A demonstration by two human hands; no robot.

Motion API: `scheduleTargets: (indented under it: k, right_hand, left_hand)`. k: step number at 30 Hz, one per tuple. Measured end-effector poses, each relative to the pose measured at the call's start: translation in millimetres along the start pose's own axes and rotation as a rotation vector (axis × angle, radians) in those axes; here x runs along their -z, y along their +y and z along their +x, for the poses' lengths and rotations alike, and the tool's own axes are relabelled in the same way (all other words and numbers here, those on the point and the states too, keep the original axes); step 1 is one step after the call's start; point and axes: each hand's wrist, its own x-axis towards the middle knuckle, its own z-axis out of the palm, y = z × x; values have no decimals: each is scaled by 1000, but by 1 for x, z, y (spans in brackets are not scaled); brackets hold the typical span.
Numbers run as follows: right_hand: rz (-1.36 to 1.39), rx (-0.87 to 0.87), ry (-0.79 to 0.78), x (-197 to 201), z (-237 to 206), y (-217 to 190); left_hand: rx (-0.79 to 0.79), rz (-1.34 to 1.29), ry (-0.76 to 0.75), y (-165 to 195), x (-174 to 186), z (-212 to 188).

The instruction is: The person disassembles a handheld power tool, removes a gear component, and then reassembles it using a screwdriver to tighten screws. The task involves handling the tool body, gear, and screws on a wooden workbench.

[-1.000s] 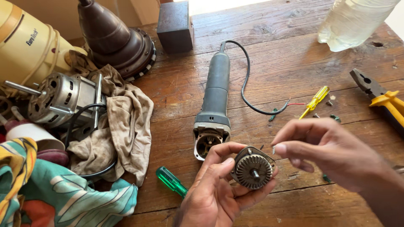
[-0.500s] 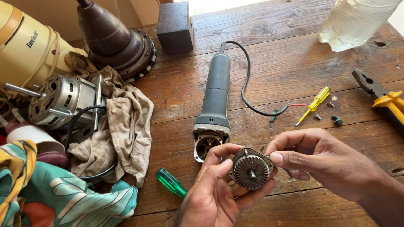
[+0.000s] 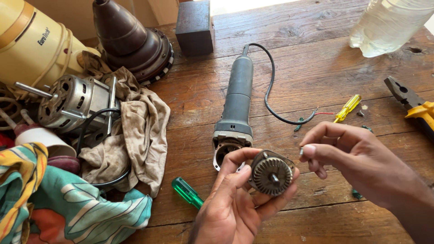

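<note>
Over the wooden bench (image 3: 316, 77), left hand (image 3: 235, 203) is gripping the gear head (image 3: 271, 174) firmly while right hand (image 3: 357, 158) is pinching a small screw (image 3: 301, 150), best started square and straight.

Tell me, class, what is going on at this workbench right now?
A person's left hand holds a round gear head, toothed side up, above a wooden table. The right hand pinches a small screw beside it. The grey angle grinder body lies open-ended just behind. A green screwdriver, yellow screwdriver and pliers lie around.
</note>
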Motion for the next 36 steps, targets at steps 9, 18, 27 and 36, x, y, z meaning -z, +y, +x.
scheduleTargets:
  k: [9, 18, 27, 36]
  right_hand:
    - [177, -76, -161, -27, -8, 3]
    - [233, -82, -32, -63, -13, 5]
    - [253, -126, 97, -80, -13, -2]
    - [226, -121, 119, -86, -12, -5]
  left_hand:
    - [-256, -108, -30, -11, 1, 5]
    - [-348, -68, 70, -21, 7, 6]
    - [-356, -71, 45, -24, 10, 7]
    - [-405, -31, 64, -29, 12, 9]
